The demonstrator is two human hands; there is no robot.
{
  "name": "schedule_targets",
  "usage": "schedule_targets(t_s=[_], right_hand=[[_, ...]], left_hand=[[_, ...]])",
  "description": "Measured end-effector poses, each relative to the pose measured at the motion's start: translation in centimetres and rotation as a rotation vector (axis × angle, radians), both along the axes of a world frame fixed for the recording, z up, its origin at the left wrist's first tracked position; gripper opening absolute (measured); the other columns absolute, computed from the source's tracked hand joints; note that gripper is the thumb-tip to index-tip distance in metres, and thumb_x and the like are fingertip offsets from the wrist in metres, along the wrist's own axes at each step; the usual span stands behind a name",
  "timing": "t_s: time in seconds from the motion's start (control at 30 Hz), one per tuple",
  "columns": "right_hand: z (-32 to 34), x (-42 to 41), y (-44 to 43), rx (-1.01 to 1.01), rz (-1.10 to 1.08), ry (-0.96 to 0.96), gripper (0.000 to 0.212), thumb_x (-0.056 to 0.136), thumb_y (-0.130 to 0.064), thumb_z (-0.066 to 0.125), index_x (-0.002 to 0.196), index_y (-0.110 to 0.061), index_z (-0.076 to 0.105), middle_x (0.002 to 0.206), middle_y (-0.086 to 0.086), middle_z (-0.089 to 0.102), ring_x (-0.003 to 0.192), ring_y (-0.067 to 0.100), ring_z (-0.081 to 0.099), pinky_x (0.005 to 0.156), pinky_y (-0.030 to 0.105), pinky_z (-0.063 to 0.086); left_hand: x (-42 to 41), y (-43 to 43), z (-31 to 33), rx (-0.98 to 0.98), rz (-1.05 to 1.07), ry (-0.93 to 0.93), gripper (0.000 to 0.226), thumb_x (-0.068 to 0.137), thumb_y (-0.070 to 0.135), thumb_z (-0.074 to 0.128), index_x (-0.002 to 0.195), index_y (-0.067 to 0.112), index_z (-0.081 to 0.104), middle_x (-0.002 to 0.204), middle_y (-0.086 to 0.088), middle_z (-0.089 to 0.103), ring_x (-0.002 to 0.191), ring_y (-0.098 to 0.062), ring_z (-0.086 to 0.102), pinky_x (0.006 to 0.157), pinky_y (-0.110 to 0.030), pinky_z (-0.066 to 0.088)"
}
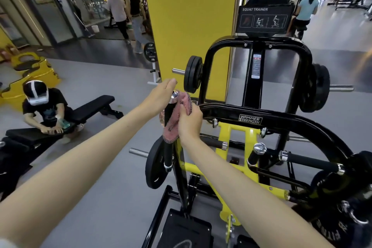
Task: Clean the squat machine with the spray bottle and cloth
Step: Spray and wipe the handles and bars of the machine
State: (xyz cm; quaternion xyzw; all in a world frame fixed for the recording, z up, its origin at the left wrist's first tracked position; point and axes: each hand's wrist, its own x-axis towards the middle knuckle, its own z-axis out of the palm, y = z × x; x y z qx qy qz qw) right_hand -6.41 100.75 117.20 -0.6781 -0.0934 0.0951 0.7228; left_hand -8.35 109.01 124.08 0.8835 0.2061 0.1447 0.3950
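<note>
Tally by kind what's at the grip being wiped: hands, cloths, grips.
Hands: 2, left hand and right hand
Pink cloth: 1
Chrome-capped black grip: 1
Total: 4

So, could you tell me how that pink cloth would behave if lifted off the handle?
The pink cloth is probably floppy: it wraps the black handle and bunches under the right hand. It seems light: its lower end hangs loose. It would likely droop rather than roll or slip.
</note>
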Motion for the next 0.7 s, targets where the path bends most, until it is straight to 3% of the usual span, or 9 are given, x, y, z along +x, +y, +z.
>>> schedule_targets(t_s=[0.17,0.3,0.4,0.5,0.57,0.7], right_hand=[[-2.4,0.3,0.5,-0.072,-0.001,-0.081,0.015,0.097,-0.007,0.045,0.097,-0.005,0.059,0.101,0.007,0.055,0.088,0.014,0.050,0.068,0.016,0.034],[-5.6,0.3,1.6,-0.163,-0.010,-0.087,0.015,0.094,-0.003,0.045,0.088,-0.007,0.059,0.097,0.010,0.055,0.089,0.021,0.053,0.081,0.030,0.043],[-8.7,0.0,2.4,-0.244,-0.008,-0.057,0.017,0.094,-0.006,0.045,0.080,-0.011,0.053,0.095,0.013,0.057,0.089,0.028,0.056,0.078,0.038,0.045],[-11.2,-0.2,2.6,-0.315,0.002,-0.042,0.017,0.096,-0.008,0.043,0.083,-0.010,0.054,0.096,0.013,0.055,0.085,0.024,0.052,0.070,0.030,0.036],[-12.8,-0.7,2.8,-0.350,0.003,0.025,0.020,0.099,-0.013,0.041,0.092,-0.006,0.059,0.096,0.008,0.052,0.086,0.020,0.050,0.073,0.026,0.034],[-15.3,-1.3,4.1,-0.339,-0.047,0.127,0.023,0.100,-0.013,0.039,0.100,-0.005,0.060,0.098,0.003,0.050,0.086,0.018,0.050,0.075,0.027,0.037]], left_hand=[[0.2,0.3,-0.4,-0.002,-0.021,-0.010,0.045,0.103,0.034,0.021,0.132,0.015,0.050,0.128,0.000,0.052,0.116,-0.013,0.045,0.093,-0.028,0.034],[0.6,0.9,-1.1,-0.017,-0.041,-0.051,0.044,0.104,0.031,0.021,0.129,0.014,0.053,0.122,-0.002,0.055,0.113,-0.013,0.047,0.089,-0.026,0.033],[0.9,1.2,-1.5,-0.024,-0.058,-0.073,0.042,0.104,0.028,0.021,0.126,0.014,0.055,0.122,-0.005,0.056,0.118,-0.017,0.048,0.093,-0.028,0.036],[1.2,1.4,-1.5,-0.028,-0.083,-0.081,0.042,0.104,0.025,0.020,0.120,0.015,0.058,0.119,-0.004,0.056,0.127,-0.022,0.042,0.104,-0.036,0.035],[1.3,1.6,-1.8,-0.051,-0.101,-0.097,0.040,0.104,0.026,0.020,0.116,0.019,0.058,0.119,-0.005,0.057,0.133,-0.026,0.038,0.110,-0.043,0.031],[1.6,1.8,-2.3,-0.107,-0.127,-0.156,0.037,0.104,0.023,0.022,0.104,0.021,0.058,0.100,0.006,0.057,0.122,-0.020,0.044,0.114,-0.047,0.025]])
